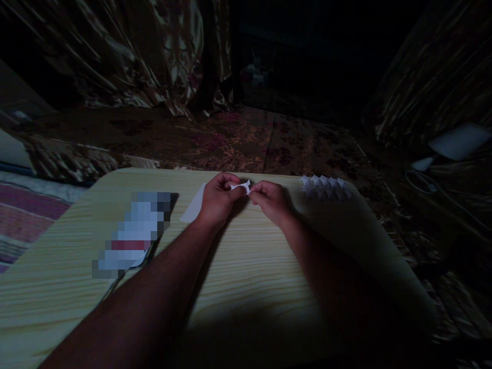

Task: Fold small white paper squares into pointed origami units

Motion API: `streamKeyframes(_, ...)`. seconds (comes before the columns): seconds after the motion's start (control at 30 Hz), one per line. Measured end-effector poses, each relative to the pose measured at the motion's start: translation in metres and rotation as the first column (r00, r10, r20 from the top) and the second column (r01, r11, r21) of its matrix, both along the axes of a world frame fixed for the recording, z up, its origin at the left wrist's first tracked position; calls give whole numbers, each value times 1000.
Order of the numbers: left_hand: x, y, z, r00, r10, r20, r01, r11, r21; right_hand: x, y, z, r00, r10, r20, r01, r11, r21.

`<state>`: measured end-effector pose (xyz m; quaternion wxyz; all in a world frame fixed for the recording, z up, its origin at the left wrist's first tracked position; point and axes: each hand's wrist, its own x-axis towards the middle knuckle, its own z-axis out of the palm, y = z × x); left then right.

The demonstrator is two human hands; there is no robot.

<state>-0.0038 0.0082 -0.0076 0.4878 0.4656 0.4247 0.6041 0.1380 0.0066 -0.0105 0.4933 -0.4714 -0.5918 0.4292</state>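
Note:
My left hand (218,199) and my right hand (270,200) meet near the far edge of a light wooden table (249,266). Both pinch a small folded piece of white paper (243,187) between their fingertips. A white paper sheet (194,206) lies flat just left of my left hand, partly hidden by it. A row of several small folded white paper pieces (326,187) sits on the table to the right of my right hand.
A pixelated flat item (132,234) lies on the left part of the table. Beyond the table lie a dark patterned carpet (246,141) and shiny curtains (126,51). A white object (459,141) and cable (423,182) rest at the right.

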Motion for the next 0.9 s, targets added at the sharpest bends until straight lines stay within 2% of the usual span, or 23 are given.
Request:
streamKeyframes(0.53, 0, -2, 1, 997, -60, -47, 59, 998, -8, 1, -3, 2, 999, 6, 44, -8, 999, 48)
streamKeyframes(0.9, 0, -1, 1, 998, -32, -60, 32, 999, -4, -1, -2, 2, 1000, -11, 6, 11, 999, 49)
